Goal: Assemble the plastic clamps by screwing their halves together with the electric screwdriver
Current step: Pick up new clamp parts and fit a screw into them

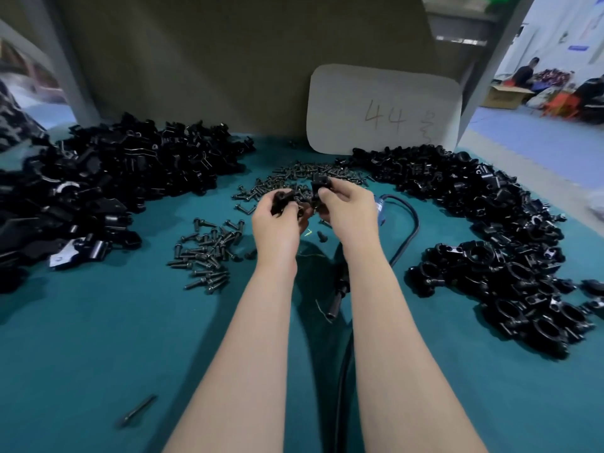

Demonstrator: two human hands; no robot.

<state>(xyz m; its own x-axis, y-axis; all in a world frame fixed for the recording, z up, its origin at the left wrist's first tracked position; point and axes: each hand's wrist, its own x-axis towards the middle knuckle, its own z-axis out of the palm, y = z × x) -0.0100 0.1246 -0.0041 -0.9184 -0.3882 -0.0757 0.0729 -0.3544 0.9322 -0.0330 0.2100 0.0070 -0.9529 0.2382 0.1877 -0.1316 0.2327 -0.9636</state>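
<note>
Mating step, near side of screw pile: L hand grips clamp half, R hand pinches other half; next prob. align holes, add screw.

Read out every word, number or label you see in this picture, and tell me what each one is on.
"44": handwritten on the white card.
Scribble right of it, same card: not legible.
Wall signs, far right: too blurred to read.
Blue label: too small to read.
</note>
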